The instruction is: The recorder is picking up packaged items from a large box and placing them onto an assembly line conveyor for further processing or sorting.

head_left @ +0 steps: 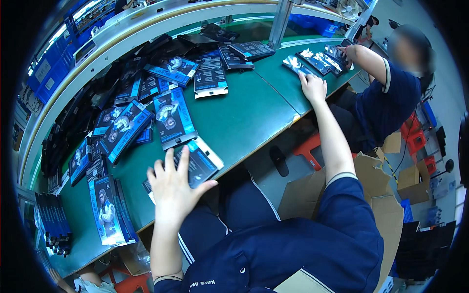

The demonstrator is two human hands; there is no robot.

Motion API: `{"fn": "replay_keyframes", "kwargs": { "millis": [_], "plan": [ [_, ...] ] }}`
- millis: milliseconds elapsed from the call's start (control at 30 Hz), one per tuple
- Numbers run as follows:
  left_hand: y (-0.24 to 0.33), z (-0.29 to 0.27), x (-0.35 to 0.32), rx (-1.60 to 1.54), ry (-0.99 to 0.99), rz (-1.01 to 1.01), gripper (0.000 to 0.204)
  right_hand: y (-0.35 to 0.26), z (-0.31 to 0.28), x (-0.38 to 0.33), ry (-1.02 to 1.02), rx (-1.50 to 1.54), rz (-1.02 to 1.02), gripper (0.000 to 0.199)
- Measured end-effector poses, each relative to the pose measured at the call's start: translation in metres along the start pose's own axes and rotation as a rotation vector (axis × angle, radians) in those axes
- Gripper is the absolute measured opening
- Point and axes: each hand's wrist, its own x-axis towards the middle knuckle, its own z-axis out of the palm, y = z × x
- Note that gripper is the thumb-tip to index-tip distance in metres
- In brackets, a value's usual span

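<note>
My left hand (173, 188) is open, fingers spread, over a flat black-and-blue box (200, 168) at the table's near edge. The hand hides part of the box, whose white end faces right. Another box (173, 117) with a printed figure lies just beyond. My right arm stretches far to the right. There my right hand (313, 89) has its fingers closed at the near end of a shiny flat box (295, 63) lying on the table. Its fingertips are small in view.
A heap of similar boxes (129, 88) fills the table's far left, with stacked boxes (51, 219) at the left end. At right, a co-worker's hand (348, 53) is at more boxes (322, 61). A metal post (281, 24) rises behind. An open carton (303, 195) stands below.
</note>
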Motion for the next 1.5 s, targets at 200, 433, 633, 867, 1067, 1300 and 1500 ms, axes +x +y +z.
{"fn": "replay_keyframes", "kwargs": {
  "millis": [200,433,633,867,1067,1300,1500],
  "plan": [
    [-0.004,0.009,0.018,-0.265,-0.012,0.104,0.085,0.039,-0.003,-0.057,0.271,0.510,0.600,0.074],
    [0.006,-0.007,0.022,-0.250,-0.050,0.186,0.079,-0.074,-0.101,-0.183,-0.034,1.303,0.288,0.049],
    [0.006,-0.001,0.011,-0.276,0.089,0.192,0.068,-0.159,-0.129,-0.222,-0.436,1.770,0.070,0.054],
    [0.006,-0.040,0.002,-0.356,0.117,0.025,0.088,-0.166,-0.143,-0.211,-0.524,1.782,0.093,0.047],
    [-0.006,-0.033,-0.001,-0.754,0.505,0.207,0.106,-0.170,-0.125,-0.215,-0.857,1.904,0.225,0.030],
    [-0.015,-0.032,-0.001,-0.747,0.451,0.252,0.125,-0.181,-0.137,-0.227,-0.466,2.041,0.258,0.031],
    [-0.015,-0.046,-0.006,-0.705,0.488,0.271,0.134,-0.176,-0.192,-0.198,-0.269,1.767,-0.386,0.061]
  ]
}}
